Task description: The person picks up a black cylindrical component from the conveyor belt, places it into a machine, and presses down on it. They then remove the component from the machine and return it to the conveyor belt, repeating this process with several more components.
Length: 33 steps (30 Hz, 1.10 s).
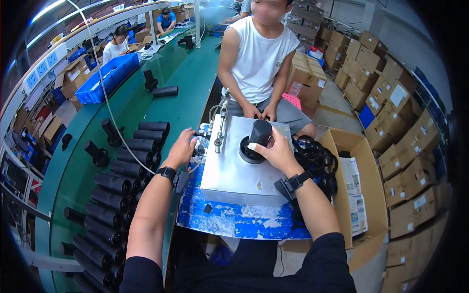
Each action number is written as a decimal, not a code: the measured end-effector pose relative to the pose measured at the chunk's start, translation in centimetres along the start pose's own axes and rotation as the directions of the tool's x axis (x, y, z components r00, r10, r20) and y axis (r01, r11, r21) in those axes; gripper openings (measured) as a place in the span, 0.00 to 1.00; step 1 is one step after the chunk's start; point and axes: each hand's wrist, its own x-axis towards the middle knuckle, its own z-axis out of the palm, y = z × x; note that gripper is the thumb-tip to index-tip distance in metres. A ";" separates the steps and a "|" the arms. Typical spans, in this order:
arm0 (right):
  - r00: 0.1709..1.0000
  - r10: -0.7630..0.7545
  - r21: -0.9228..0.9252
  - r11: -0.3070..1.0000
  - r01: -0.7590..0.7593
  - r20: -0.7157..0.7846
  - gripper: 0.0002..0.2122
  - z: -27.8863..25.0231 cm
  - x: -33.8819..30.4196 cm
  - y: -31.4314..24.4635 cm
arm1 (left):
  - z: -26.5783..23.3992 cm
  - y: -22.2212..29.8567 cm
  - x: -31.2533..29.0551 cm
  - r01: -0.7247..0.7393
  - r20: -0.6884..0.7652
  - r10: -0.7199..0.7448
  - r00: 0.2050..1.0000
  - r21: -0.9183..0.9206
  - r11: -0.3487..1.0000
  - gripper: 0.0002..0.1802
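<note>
My right hand (277, 152) grips a black ribbed cylinder (261, 131), thumb on the near side. The cylinder stands slightly tilted over a black round fitting (250, 150) on top of a silver metal box (229, 173). Whether it is seated in the fitting, I cannot tell. My left hand (181, 148) is at the box's left side, fingers apart, with the fingertips close to a small valve with a black lever (199, 134). Whether they touch it is unclear. Beside it, a metal pneumatic cylinder (222, 124) is mounted on the box's left edge.
Many black tubes (115, 183) lie stacked on the green bench (188, 97) at left. A pile of black rings (317, 158) and an open carton (376, 205) are at right. A seated person (261, 58) faces me across the box. A blue bin (107, 78) stands farther back.
</note>
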 end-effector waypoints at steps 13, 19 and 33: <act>1.000 -0.015 0.200 0.980 0.018 -0.018 0.30 0.7 0.2 0.7 | -6.3 7.4 -3.7 0.128 -0.169 -0.192 0.967 -0.332 0.935 0.26; 0.834 -0.192 0.501 0.722 0.477 -0.517 0.21 -4.4 6.3 -10.3 | -14.9 13.7 -28.4 0.129 -0.224 -0.255 0.941 -0.458 0.880 0.11; 0.718 -0.623 0.395 0.772 0.499 0.311 0.30 40.9 2.3 -43.4 | -20.3 18.1 -55.6 0.352 -0.273 -0.632 0.726 -0.642 0.681 0.08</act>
